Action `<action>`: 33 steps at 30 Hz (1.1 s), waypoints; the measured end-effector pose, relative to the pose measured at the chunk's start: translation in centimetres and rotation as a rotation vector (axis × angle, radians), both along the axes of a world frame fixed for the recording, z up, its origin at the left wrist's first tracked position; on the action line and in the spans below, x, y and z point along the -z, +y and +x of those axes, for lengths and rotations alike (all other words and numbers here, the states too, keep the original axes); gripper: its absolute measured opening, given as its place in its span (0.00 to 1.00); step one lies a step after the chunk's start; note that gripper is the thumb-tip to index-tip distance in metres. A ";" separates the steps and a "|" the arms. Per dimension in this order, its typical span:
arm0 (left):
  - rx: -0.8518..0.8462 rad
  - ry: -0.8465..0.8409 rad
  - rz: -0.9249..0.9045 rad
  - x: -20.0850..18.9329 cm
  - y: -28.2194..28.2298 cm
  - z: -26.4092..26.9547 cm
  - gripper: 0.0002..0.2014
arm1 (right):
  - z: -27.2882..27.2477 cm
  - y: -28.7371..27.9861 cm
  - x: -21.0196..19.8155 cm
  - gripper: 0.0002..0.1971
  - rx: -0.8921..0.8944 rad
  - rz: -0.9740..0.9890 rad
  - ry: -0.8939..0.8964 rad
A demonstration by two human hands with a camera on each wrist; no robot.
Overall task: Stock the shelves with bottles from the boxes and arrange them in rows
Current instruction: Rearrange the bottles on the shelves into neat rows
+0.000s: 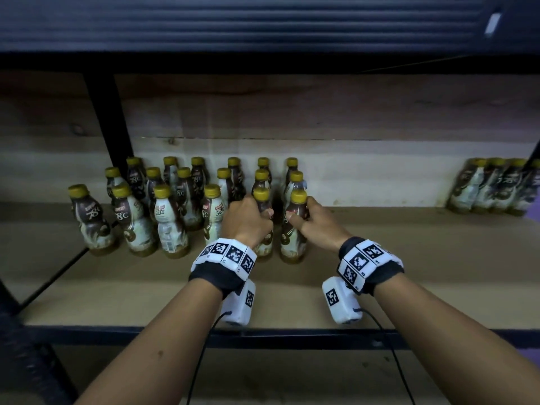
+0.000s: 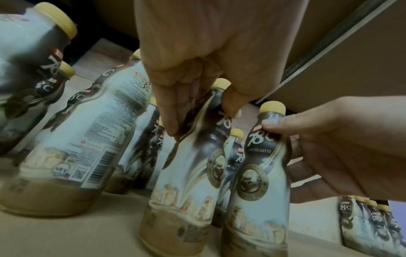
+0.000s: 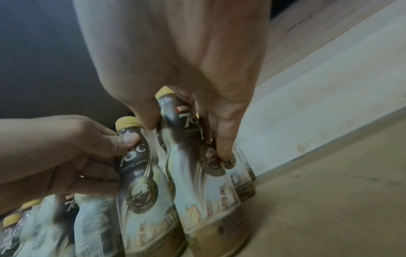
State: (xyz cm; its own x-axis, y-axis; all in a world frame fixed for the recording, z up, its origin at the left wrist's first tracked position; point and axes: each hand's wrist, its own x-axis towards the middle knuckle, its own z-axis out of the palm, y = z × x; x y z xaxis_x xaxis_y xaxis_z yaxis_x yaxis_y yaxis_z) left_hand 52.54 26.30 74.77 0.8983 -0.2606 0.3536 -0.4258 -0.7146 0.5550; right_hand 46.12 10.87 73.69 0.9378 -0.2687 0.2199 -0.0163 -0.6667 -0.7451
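Two small coffee bottles, side by side and upright at the front of a wooden shelf point(image 1: 409, 273), one in each hand. Left bottle point(image 1: 261, 197) point(image 2: 193, 173) point(image 3: 140, 182) gripped at the neck by the left hand point(image 1: 248, 220) point(image 2: 193, 60) point(image 3: 54, 147), fingers and thumb curled round it just under the cap. Right bottle point(image 1: 293, 238) point(image 2: 259, 173) point(image 3: 197, 182) gripped the same way by the right hand point(image 1: 315, 223) point(image 2: 340, 147) point(image 3: 175, 60), thumb pressed on the dark shoulder. Both bases on the shelf board, each at the front of a short column of three running back towards the rear wall.

Eighteen loose bottles point(image 1: 172, 226) countable on the shelf in all, these two included, standing in rough rows from the left post to the hands. Identical look: yellow screw cap, narrow dark brown shoulder, pale cream waist, round bronze emblem, tan band at the foot. Large white "78°C" on the shoulder, "COFFEE LATTE" beneath it; small red brand tag above, only partly legible. Fine print and a barcode on the back of one label, too blurred to read.

Well apart, at the far right against the wall, a tight cluster of at least four more bottles point(image 1: 493, 188) of the same kind.

On each wrist, a white band point(image 1: 225, 255) point(image 1: 368, 258) of black-and-white square markers, with a cabled white unit below.
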 end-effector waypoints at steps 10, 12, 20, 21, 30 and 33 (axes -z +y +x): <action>0.172 -0.016 0.028 -6.3 -0.6 1.6 0.22 | -2.1 -2.6 -6.6 0.29 -0.049 -0.139 0.032; 0.266 -0.036 0.051 -8.9 -2.1 1.9 0.20 | -3.0 -4.5 -8.7 0.28 -0.009 -0.252 0.075; 0.624 -0.160 0.441 -13.5 -15.8 -0.3 0.16 | -7.6 -16.4 -12.8 0.27 0.213 -0.539 0.503; 0.660 -0.165 0.482 -13.2 -18.0 -1.0 0.17 | -8.4 -18.4 -12.6 0.29 0.251 -0.538 0.523; 0.783 -0.089 0.688 -7.0 -35.7 -4.0 0.18 | -14.1 -34.6 -6.9 0.32 0.496 -0.463 0.539; 0.741 -0.001 0.693 -5.1 -40.4 -3.9 0.08 | -14.4 -39.4 -5.7 0.30 0.501 -0.356 0.506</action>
State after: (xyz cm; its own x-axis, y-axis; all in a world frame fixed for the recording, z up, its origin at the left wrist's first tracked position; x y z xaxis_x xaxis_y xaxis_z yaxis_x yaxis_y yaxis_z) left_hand 48.69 -14.09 79.87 0.4272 -0.9000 -0.0863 -0.8926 -0.4351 0.1179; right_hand 31.73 -28.51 79.36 0.7325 -0.6790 -0.0488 -0.6572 -0.6867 -0.3106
